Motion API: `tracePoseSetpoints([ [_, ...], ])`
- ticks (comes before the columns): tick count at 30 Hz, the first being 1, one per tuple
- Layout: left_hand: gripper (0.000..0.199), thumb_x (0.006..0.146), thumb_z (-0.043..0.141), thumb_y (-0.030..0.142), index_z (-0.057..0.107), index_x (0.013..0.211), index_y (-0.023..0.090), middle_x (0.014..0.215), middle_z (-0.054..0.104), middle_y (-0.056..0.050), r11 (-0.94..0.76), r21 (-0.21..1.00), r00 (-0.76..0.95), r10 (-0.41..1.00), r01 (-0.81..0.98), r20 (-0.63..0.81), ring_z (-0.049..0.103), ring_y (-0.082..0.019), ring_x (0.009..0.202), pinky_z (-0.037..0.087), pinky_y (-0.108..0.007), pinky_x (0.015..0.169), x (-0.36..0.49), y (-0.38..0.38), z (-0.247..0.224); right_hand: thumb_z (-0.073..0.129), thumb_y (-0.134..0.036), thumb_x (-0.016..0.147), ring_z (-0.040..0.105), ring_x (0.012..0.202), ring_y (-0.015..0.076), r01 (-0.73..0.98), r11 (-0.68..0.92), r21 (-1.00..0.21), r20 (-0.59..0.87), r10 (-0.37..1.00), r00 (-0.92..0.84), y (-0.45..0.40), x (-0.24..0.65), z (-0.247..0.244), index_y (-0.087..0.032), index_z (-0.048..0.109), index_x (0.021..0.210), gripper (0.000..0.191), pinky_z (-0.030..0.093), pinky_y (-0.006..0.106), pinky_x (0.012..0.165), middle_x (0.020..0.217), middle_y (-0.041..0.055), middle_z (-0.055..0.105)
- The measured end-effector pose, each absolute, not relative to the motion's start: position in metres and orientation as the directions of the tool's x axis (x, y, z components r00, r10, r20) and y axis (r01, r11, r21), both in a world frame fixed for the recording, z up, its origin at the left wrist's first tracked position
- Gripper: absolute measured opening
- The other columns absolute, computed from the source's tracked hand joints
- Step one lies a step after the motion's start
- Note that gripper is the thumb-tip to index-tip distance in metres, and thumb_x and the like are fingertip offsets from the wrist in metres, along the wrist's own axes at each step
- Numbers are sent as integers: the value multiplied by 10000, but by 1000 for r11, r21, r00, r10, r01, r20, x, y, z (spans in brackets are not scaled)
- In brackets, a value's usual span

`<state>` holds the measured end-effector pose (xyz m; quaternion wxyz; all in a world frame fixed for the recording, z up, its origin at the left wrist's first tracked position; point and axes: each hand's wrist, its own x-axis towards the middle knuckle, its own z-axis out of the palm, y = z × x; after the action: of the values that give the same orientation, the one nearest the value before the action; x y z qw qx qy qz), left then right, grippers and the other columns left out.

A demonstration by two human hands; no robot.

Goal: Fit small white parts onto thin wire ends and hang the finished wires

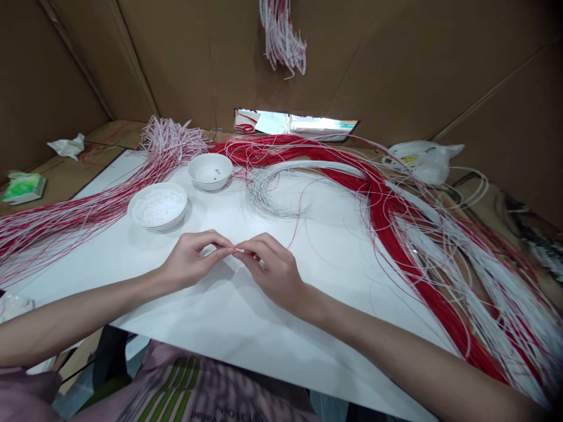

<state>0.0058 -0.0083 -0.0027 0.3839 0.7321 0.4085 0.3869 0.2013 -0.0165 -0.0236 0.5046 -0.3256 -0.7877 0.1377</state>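
Observation:
My left hand [193, 261] and my right hand [268, 271] meet above a white sheet [229, 328], their fingertips pinching a tiny white wire end [238, 249]. Its exact shape is too small to make out. Just beyond them stand a white bowl of fine white granules [157, 205] and a smaller white bowl [210, 170] holding a few tiny bits. A coil of thin white wire [264, 189] lies farther ahead. A thick bundle of red wires [387, 231] curves down the right side, and a red-and-white bundle [65, 231] spreads to the left.
Cardboard walls [396, 64] surround the work surface, with a bright slot [294, 123] in the far wall. A wire bundle [281, 35] hangs above. A crumpled tissue [67, 146], a green packet [24, 188] and a white plastic bag [422, 161] lie around the sheet.

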Motion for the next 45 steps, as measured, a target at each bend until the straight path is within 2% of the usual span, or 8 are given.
tracePoseSetpoints([
  [6,95,878,660,250,706,857,170,817,716,-53,-467,805,374,866,365,333,661,-162,754,508,-267,689,6,-10,-2,599,-174,918,625,744,124,391,727,-565,670,681,-297,-17,202,-24,-191,671,944,78,539,238,597,827,37,662],
  [11,111,863,680,271,718,843,169,807,726,-47,-409,828,348,895,385,280,668,-161,744,508,-255,675,6,-8,1,613,-169,905,632,725,120,370,725,-580,672,683,-285,-16,202,-24,-185,680,917,70,550,237,601,815,35,665],
  [18,138,855,683,299,729,819,174,801,730,-44,-329,872,352,914,361,199,670,-166,746,506,-257,679,6,-9,1,605,-136,897,665,791,137,369,758,-539,707,645,-292,-17,202,-23,-197,677,948,107,570,257,644,881,45,710],
  [21,152,865,670,316,723,836,176,807,730,-45,-311,873,335,924,375,185,667,-171,757,506,-266,685,6,-9,2,591,-110,880,667,777,141,376,760,-530,717,638,-280,-17,202,-21,-194,660,916,114,565,269,662,853,36,716],
  [25,157,876,654,315,701,841,169,827,725,-55,-325,862,277,934,390,227,671,-177,786,512,-283,726,4,-7,3,569,-106,844,646,717,147,444,698,-562,682,695,-228,-17,201,-18,-194,630,880,113,547,292,673,795,26,695],
  [31,169,860,671,334,675,840,166,810,706,-51,-347,877,174,937,332,304,671,-184,790,529,-301,751,-2,1,1,578,-117,814,650,774,170,521,623,-583,623,755,-206,-17,202,-16,-196,610,835,88,513,326,741,804,27,691],
  [36,161,874,656,325,668,858,165,820,704,-55,-348,880,240,930,323,279,674,-185,795,525,-303,748,-2,0,2,601,-169,858,642,757,160,502,632,-590,613,756,-232,-16,202,-15,-197,619,889,45,481,317,733,800,16,686],
  [45,156,887,641,311,675,857,162,816,707,-61,-388,842,265,915,374,304,659,-181,779,512,-304,737,-2,-2,3,528,-90,825,630,764,173,510,607,-609,594,776,-214,-14,203,-15,-199,623,848,147,477,335,744,792,20,683],
])
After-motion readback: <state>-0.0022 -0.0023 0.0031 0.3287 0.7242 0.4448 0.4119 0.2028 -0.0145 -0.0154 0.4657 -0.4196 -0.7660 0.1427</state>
